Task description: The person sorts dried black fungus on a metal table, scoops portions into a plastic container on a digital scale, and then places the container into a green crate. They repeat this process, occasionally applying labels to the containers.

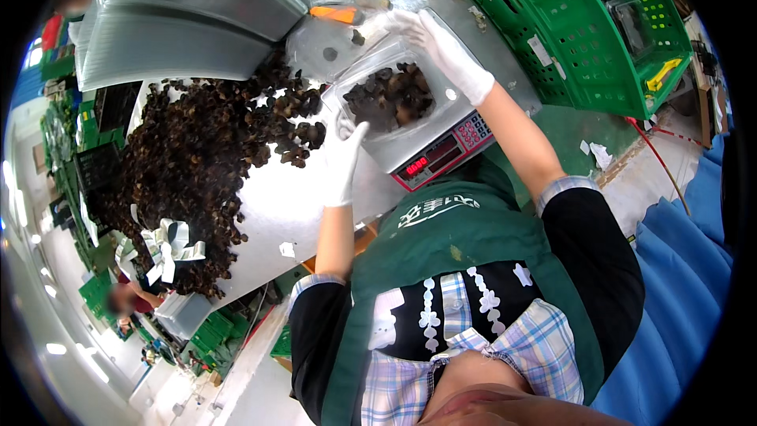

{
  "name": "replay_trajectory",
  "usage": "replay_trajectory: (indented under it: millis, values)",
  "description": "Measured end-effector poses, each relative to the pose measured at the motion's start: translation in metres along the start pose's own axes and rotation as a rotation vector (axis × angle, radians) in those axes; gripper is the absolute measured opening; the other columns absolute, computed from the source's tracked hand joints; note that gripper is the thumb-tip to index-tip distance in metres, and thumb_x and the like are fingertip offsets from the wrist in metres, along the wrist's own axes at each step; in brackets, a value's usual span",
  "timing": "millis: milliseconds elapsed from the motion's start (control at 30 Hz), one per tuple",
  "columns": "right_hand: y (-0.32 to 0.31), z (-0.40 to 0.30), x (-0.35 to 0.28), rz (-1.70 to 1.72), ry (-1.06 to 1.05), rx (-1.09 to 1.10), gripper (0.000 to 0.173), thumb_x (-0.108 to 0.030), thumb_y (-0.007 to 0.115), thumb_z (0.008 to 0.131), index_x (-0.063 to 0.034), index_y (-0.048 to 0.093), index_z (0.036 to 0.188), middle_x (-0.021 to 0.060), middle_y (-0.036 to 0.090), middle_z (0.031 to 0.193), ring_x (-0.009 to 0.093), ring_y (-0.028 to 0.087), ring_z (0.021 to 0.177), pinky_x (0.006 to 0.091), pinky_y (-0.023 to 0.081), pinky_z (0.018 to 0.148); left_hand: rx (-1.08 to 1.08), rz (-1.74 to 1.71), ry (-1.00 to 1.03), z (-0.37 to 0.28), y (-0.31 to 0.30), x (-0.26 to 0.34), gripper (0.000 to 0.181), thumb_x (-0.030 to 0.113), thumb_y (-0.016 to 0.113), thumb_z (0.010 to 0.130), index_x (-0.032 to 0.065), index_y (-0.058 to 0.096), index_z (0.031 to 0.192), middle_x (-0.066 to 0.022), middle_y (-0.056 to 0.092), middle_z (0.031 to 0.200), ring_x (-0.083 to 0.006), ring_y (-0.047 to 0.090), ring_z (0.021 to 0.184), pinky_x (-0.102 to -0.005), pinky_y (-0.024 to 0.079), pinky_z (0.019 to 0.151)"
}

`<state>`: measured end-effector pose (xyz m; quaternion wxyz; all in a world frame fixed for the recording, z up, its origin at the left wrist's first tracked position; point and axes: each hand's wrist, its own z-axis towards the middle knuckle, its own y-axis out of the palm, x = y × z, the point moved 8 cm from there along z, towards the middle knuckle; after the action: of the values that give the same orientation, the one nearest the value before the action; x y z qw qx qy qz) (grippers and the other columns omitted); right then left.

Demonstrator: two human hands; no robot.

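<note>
A clear plastic box (434, 107) holding dark brown pieces, probably mushrooms (390, 97), rests on the metal plate of a digital scale (408, 151). My left hand (345, 157), in a white glove, is at the box's near left corner with thumb raised; whether it grips the rim is unclear. Extended over the far right side of the box is my white-gloved right hand (446, 53), its fingertips blurred near a transparent lid or film. A large heap of the same brown pieces (189, 148) covers the white tabletop (278, 207) to the left.
A tall stack of clear plastic containers (195, 12) leans at the upper left. An orange-handled tool (334, 14) lies beyond the scale. Green perforated crates (532, 29) border the right. Paper strips (168, 248) sit on the heap. Other people work at the far left.
</note>
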<state>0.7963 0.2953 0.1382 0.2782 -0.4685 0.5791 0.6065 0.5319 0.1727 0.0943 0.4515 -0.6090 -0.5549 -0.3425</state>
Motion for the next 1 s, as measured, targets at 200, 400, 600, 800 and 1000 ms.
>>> replay_trajectory:
  millis: [200,400,600,800,1000]
  values:
    - [0.049,-0.118,-0.036,-1.385,-0.582,-0.259,0.047,-0.015,0.074,0.089,-0.0100,0.064,0.135,0.0127,0.055,0.147,0.032,0.058,0.127,0.0412,0.046,0.107,-0.048,-0.525,-0.212,-0.040,-0.021,-0.030,0.041,0.025,0.060,0.105,0.0016,0.057,0.138,-0.0091,0.069,0.107,-0.0199,0.072,0.094,-0.0316,0.056,0.085]
    - [-0.011,-0.124,0.013,-0.853,0.224,-0.062,0.039,-0.019,0.071,0.095,-0.0049,0.060,0.130,0.0103,0.068,0.109,0.022,0.071,0.091,0.0348,0.056,0.081,-0.159,-0.138,-0.165,-0.047,-0.002,0.002,0.018,0.009,0.068,0.098,-0.0048,0.063,0.109,-0.0147,0.073,0.094,-0.0207,0.072,0.083,-0.0301,0.056,0.077]
    - [-0.031,-0.122,0.037,-0.415,0.456,-0.091,0.014,-0.011,0.066,0.097,-0.0029,0.057,0.105,0.0065,0.071,0.086,0.013,0.071,0.069,0.0237,0.051,0.059,-0.215,-0.202,-0.176,-0.048,0.017,-0.002,0.008,0.007,0.065,0.096,-0.0001,0.062,0.099,-0.0124,0.071,0.088,-0.0181,0.070,0.077,-0.0300,0.055,0.075]
    - [-0.020,-0.110,-0.028,-1.291,0.135,-0.078,0.025,-0.033,0.071,0.096,-0.0103,0.071,0.106,0.0087,0.074,0.087,0.021,0.074,0.077,0.0355,0.056,0.071,-0.112,-0.313,-0.229,-0.058,-0.005,-0.038,0.021,0.018,0.058,0.105,0.0023,0.067,0.115,-0.0097,0.071,0.090,-0.0162,0.068,0.074,-0.0296,0.054,0.073]
    - [0.130,-0.070,-0.037,-0.917,-0.166,-0.215,0.012,-0.012,0.069,0.095,-0.0033,0.071,0.102,0.0117,0.070,0.091,0.025,0.068,0.080,0.0342,0.054,0.076,0.398,-0.400,-0.170,-0.099,-0.085,-0.116,0.022,0.022,0.055,0.107,0.0052,0.069,0.114,-0.0059,0.071,0.086,-0.0142,0.067,0.070,-0.0275,0.051,0.066]
